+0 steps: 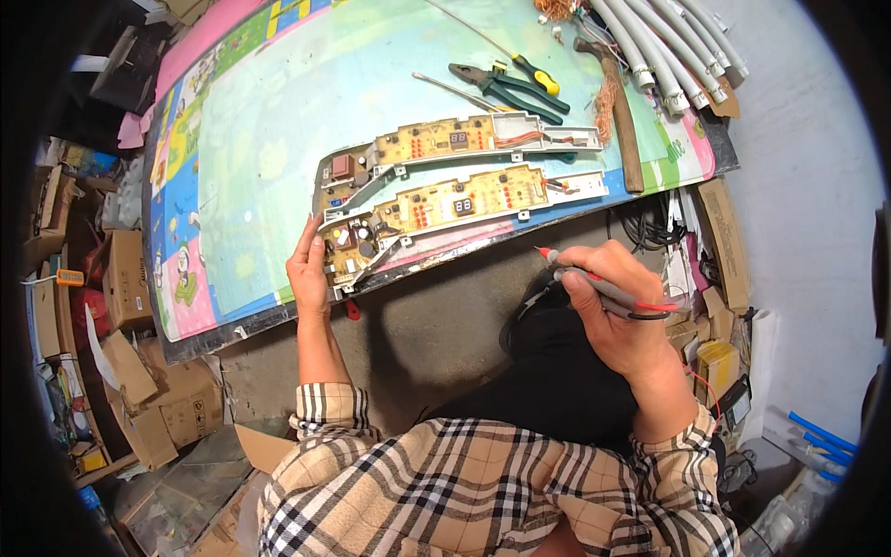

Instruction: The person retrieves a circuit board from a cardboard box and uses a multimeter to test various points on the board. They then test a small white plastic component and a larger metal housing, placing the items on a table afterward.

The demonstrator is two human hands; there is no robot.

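Observation:
Two long yellowish circuit boards in white plastic frames lie side by side at the table's near edge. My left hand [307, 267] grips the left end of the near circuit board [464, 201], thumb and fingers at its edge. The far circuit board [436, 142] lies just behind it, and both carry small digit displays and wires at the right. In my right hand [617, 311] is a pair of test probes [594, 281], held together like a pen. Their red tip points left, in the air off the table's edge, apart from the boards.
Behind the boards lie green-handled pliers [510, 93], a yellow-and-black screwdriver [536, 74] and a wooden-handled hammer [624, 121]. Grey corrugated hoses [654, 51] fill the far right corner. Cardboard boxes [176, 399] crowd the left floor. A dark meter [736, 406] is at right.

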